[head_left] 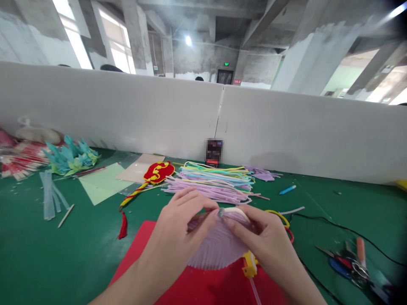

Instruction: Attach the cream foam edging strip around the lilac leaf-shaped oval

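My left hand (pixel 178 231) and my right hand (pixel 263 237) meet over a fan-shaped piece of pale purple fuzzy sticks (pixel 216 250). Both hands pinch its top edge, where a white fuzzy stick (pixel 233 210) curves along the rim. The purple piece lies above a red mat (pixel 203 284) on the green table (pixel 63 254). A yellow part (pixel 249 264) pokes out under my right hand. Just beyond my hands lies a heap of loose purple, blue, green and yellow fuzzy sticks (pixel 213 182).
A red and yellow ornament with a tassel (pixel 152 176) lies left of the heap. Blue-green paper flowers (pixel 71 156), clear glue sticks (pixel 51 195) and paper sheets (pixel 101 184) lie at the left. Scissors and tools (pixel 349 260) with a black cable lie at the right. A white partition (pixel 203 123) stands behind.
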Demonstrator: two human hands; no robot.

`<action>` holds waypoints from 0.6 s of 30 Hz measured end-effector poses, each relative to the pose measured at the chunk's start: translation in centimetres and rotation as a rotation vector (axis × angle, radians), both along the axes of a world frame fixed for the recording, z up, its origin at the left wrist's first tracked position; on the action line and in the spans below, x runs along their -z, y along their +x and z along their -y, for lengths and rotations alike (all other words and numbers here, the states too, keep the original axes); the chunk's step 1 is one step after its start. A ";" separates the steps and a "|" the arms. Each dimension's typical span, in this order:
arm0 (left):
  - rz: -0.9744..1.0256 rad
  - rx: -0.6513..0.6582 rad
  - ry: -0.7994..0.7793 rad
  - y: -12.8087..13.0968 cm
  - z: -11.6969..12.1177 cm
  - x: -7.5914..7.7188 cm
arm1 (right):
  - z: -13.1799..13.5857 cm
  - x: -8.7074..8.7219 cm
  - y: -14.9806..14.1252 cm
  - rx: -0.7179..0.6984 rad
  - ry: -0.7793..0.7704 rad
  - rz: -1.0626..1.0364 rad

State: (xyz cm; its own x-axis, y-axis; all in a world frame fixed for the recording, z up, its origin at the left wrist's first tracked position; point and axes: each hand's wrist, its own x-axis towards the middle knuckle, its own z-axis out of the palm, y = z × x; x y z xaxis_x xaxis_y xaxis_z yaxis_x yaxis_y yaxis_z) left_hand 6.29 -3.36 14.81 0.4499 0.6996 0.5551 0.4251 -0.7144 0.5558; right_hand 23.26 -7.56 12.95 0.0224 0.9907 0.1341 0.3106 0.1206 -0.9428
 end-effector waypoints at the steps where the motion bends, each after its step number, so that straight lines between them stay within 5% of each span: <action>1: -0.003 -0.003 0.005 0.0 0.0 0.0 | 0.0 0.0 0.0 0.007 0.004 -0.002; 18: 0.014 -0.047 0.019 0.2 0.1 -0.1 | 0.2 -0.2 0.0 -0.032 0.051 0.054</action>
State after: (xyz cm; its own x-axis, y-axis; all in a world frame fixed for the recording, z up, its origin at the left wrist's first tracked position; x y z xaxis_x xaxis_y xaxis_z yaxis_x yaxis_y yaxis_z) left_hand 6.44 -3.42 14.90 0.4085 0.7093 0.5744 0.4506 -0.7040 0.5489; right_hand 23.25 -7.79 13.17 -0.0177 0.9827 0.1844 0.3564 0.1785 -0.9171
